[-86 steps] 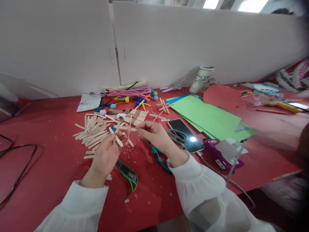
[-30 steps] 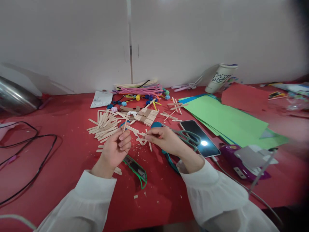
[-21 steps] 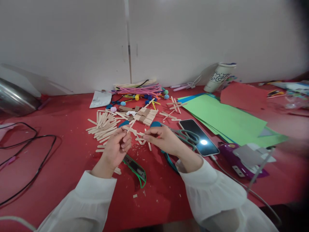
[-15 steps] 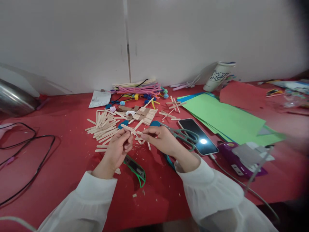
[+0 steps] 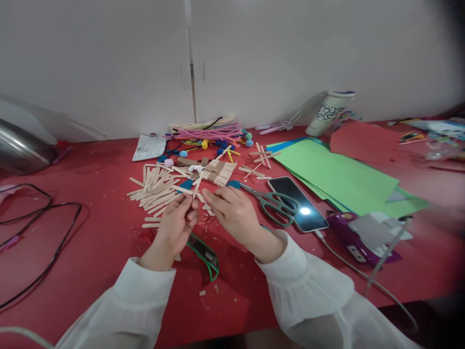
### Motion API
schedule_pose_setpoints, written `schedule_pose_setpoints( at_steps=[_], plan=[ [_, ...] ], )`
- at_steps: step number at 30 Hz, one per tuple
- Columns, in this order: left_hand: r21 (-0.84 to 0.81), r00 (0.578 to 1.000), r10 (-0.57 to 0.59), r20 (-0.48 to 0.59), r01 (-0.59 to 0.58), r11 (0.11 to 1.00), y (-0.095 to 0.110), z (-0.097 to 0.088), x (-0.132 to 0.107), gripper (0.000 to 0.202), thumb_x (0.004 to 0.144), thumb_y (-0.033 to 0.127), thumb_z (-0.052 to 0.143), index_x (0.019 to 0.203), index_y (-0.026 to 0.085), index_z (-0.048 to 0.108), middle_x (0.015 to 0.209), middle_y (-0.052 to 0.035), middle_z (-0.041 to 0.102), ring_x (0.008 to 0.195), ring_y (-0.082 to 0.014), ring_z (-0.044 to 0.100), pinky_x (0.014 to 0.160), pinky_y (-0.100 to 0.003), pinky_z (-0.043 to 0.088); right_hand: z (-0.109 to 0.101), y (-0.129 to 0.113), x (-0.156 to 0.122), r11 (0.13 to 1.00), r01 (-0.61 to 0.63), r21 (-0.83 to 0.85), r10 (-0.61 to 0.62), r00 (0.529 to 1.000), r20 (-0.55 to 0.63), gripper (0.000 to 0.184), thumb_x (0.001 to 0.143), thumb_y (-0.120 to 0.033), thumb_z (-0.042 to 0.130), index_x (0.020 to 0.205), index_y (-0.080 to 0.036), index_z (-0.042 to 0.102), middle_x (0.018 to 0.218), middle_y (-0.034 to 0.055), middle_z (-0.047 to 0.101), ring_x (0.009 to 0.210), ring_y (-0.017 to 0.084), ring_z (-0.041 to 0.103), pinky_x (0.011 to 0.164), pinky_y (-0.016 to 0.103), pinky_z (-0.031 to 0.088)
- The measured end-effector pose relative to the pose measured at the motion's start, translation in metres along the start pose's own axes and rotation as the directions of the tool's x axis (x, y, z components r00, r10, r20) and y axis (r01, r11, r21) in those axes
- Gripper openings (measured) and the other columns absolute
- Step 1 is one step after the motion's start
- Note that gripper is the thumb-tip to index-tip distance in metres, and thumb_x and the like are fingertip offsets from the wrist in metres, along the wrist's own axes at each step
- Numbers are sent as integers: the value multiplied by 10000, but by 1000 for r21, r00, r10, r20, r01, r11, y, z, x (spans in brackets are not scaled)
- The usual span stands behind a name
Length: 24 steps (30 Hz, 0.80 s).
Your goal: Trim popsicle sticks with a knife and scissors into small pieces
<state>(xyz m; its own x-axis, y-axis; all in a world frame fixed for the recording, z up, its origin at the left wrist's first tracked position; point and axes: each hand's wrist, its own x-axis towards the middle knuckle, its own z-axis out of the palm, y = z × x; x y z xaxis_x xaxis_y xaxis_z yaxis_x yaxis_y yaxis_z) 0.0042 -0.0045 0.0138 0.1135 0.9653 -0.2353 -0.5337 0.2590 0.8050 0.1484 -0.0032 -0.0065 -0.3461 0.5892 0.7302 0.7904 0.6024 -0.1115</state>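
My left hand [image 5: 178, 218] pinches crossed wooden craft sticks [image 5: 183, 190] between thumb and fingers, held above the table. My right hand [image 5: 234, 213] is at their right side, its fingertips closed together at the joined sticks and partly covering them. Behind and to the left lies a loose pile of craft sticks [image 5: 154, 189]. Just beyond my hands rests a flat panel of sticks [image 5: 220, 172] with brown strips across it. A green-edged utility knife [image 5: 204, 253] lies on the table between my wrists.
Grey-handled scissors [image 5: 279, 208] overlap a phone [image 5: 298, 203] with its light on. Green paper sheets [image 5: 348, 174], a purple device [image 5: 348, 237] and a leaning cup [image 5: 329, 114] are at right. Pink pipe cleaners [image 5: 207, 133] lie by the wall; a black cable [image 5: 65, 242] curls at left.
My right hand has shifted slightly left, toward my left hand, and turned so its back shows more. The crossed sticks have tilted and moved a little left. My left hand has barely moved.
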Motion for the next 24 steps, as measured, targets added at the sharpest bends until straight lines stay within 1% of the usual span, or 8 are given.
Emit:
schedule_pose_setpoints(
  at_steps=[3,6,11,14,16,19,21,24],
  plan=[
    [-46,999,-38,20,39,998,2,0,0,203,705,145,628,669,160,428,565,67,476,395,-1,339,366,-102,276,0,0,0,999,40,-25,-40,999,0,298,915,-169,411,1078,-136,659,746,72,610,712,166,533,658,293,447],
    [-52,999,-30,25,31,998,2,-1,0,195,714,130,610,671,162,423,571,67,470,395,-1,344,367,-103,276,2,0,-1,1000,0,4,0,1000,11,291,915,-184,418,1086,-161,653,768,69,612,726,162,541,666,289,452],
    [-19,999,12,30,-11,1000,3,-2,2,171,699,132,609,657,158,445,549,62,474,401,-13,368,371,-109,295,-1,3,1,952,-68,297,60,998,35,291,895,-267,476,1091,-131,643,830,85,632,785,160,583,708,269,492],
    [-31,1000,18,2,-18,999,6,-3,4,146,687,129,613,665,153,471,559,54,494,416,-21,400,374,-116,311,-9,14,5,891,-188,413,159,982,104,299,887,-302,487,1092,-148,640,913,93,653,859,169,608,757,280,498],
    [-19,998,51,-25,-51,998,9,-3,5,118,686,120,602,673,149,488,558,48,503,419,-28,415,368,-120,310,-14,25,8,875,-320,363,266,945,193,249,885,-252,476,1037,-182,661,961,83,665,912,182,609,807,310,484],
    [1,994,98,-50,-98,995,11,-4,7,77,696,104,569,677,148,509,550,41,513,423,-41,440,370,-128,325,-20,39,10,879,-470,84,396,817,419,198,821,-178,532,955,-174,679,977,89,668,944,220,595,826,348,467],
    [-7,994,100,-54,-101,995,10,-5,9,62,700,100,553,684,151,521,550,40,521,428,-48,452,382,-137,349,-22,43,11,879,-476,-43,425,738,523,193,782,-150,562,934,-164,680,1000,98,661,978,239,578,842,356,454],
    [-32,994,85,-61,-88,996,10,-7,10,62,691,98,549,692,156,529,551,41,527,434,-55,461,396,-147,372,-21,41,10,886,-458,-76,414,707,573,132,757,-180,600,853,-169,688,985,103,657,994,253,564,837,357,446]
  ],
)
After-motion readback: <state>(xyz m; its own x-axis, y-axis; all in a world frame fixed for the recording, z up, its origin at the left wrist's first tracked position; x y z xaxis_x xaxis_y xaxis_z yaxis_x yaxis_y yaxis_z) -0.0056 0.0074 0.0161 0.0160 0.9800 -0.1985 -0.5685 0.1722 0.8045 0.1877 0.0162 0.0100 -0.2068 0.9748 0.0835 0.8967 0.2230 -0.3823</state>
